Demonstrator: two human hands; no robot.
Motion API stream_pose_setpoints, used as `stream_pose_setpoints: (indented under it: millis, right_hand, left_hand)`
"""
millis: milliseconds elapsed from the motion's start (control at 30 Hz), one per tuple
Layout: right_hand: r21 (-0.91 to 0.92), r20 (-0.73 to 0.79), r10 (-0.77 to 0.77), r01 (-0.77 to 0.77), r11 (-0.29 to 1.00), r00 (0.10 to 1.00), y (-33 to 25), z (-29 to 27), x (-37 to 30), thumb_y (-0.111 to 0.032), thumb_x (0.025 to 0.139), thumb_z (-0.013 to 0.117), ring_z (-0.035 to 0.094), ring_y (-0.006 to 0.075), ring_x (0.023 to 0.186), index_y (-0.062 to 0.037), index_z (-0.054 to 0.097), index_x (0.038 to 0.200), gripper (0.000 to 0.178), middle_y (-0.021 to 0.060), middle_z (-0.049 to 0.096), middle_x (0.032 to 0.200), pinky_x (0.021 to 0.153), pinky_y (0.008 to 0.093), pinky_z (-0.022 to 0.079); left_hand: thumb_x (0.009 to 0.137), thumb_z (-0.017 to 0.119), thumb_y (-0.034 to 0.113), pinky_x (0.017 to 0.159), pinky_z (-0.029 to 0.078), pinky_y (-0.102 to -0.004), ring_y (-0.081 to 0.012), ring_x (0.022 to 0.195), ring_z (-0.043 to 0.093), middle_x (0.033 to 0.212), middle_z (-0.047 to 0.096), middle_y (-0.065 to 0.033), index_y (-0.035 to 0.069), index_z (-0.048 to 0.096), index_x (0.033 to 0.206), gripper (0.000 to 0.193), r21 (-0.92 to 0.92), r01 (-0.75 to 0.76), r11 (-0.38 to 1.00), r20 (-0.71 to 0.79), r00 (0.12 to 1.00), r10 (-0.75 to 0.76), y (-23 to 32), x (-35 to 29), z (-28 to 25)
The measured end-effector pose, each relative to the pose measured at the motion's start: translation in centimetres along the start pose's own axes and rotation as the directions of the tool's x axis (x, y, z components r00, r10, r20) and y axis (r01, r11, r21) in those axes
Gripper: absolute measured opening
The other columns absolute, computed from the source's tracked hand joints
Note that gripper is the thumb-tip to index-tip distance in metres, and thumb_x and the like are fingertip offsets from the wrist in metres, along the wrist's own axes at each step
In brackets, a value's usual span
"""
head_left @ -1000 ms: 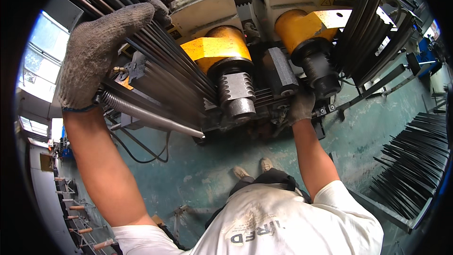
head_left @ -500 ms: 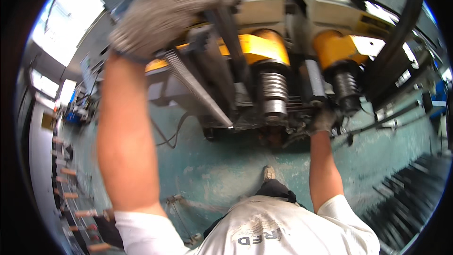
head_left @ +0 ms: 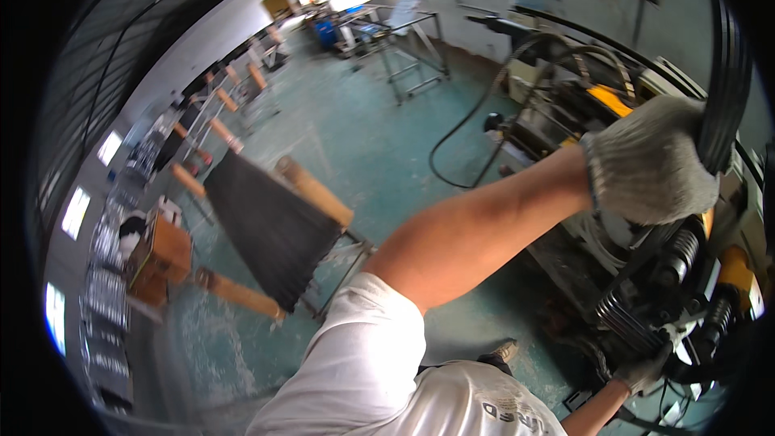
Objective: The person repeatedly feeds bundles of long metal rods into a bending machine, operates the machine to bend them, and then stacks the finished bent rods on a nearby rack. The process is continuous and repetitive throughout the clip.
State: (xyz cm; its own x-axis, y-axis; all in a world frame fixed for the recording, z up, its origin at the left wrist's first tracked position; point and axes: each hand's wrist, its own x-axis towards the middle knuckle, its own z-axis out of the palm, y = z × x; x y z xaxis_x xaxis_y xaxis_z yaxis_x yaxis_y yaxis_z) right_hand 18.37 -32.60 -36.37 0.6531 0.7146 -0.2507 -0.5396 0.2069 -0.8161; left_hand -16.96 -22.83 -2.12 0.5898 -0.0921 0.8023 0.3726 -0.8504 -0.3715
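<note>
From the lower middle, the left arm (head_left: 484, 230) is being held extended toward two o'clock, its wrist being held nearly in line. Near three o'clock, the gloved left hand (head_left: 652, 163) is being held in a curled grip, its fingertips being hidden from view. The right forearm (head_left: 599, 412) is being held slanted toward two o'clock; the gloved right hand (head_left: 643, 374) is being seen near four o'clock, its finger pose being obscured.

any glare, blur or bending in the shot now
Head view: the left-edge window is blown out white; head view: ceiling lines curve toward the black rim; head view: the dark rods in the left hand look soft, single ones hard to tell apart.
</note>
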Motion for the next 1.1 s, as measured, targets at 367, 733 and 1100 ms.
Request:
stream_pose_setpoints:
  millis: [367,733,1100]
  right_hand:
    - [-0.160,0.576,0.005,0.107,0.981,0.817,8.9,11.7,-29.5,-0.028,0.108,0.078,0.070,0.0222,0.089,0.0042,0.072,0.113,0.033,0.0097,0.073,0.098,0.080,0.0389,0.059]
    - [-0.301,0.953,0.295,-0.095,0.949,-0.067,18.6,17.8,-67.7,-0.020,0.109,0.077,0.070,0.0171,0.088,0.0058,0.070,0.126,0.031,0.0097,0.074,0.106,0.080,0.0329,0.058]
    - [0.310,0.690,-0.270,-0.064,0.949,-0.671,-10.8,6.2,-113.2,-0.034,0.106,0.067,0.075,0.0323,0.089,0.0003,0.074,0.114,0.036,0.0180,0.079,0.100,0.089,0.0420,0.057]
  left_hand:
    - [0.094,0.074,-0.009,0.092,0.066,-0.0414,-0.0243,0.096,0.078,0.100,0.078,-0.0142,0.003,0.065,0.120,0.030,-0.630,0.743,0.224,-0.389,-0.053,-0.920,33.7,-21.6,-38.3]
    - [0.093,0.069,-0.005,0.080,0.066,-0.0491,-0.0364,0.089,0.078,0.095,0.075,-0.0192,0.000,0.066,0.117,0.025,-0.257,0.931,0.259,-0.960,-0.276,0.039,70.9,-16.7,-55.3]
    - [0.102,0.063,0.010,0.107,0.059,-0.0538,-0.0362,0.098,0.074,0.095,0.077,-0.0202,-0.001,0.062,0.110,0.014,0.176,0.874,0.453,-0.895,-0.049,0.443,103.7,-7.2,-68.3]
